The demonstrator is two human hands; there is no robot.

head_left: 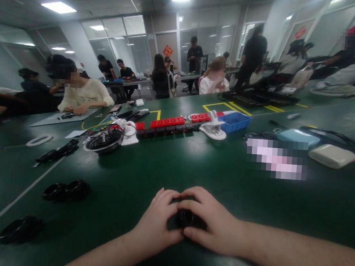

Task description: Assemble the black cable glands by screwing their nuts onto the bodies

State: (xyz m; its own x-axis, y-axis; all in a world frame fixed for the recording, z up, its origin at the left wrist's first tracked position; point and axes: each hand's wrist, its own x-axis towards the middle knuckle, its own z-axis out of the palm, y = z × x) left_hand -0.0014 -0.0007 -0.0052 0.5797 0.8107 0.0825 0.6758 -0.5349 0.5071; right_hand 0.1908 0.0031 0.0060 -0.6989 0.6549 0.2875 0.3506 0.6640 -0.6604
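The left hand (158,216) and right hand (212,220) curl closed around 1 rounded black object (187,217) between them. Smooth green tabletop (150,167) gives room ahead, up to red strips (167,122); 2 black rings (84,189) lie left.

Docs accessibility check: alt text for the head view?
A person's bare left hand and right hand curl around a black object on a dark green tabletop. Rounded black bundles lie to the left; farther back are a round bowl of black cables, a row of red and black pieces, and a blue plastic bin, with people beyond.
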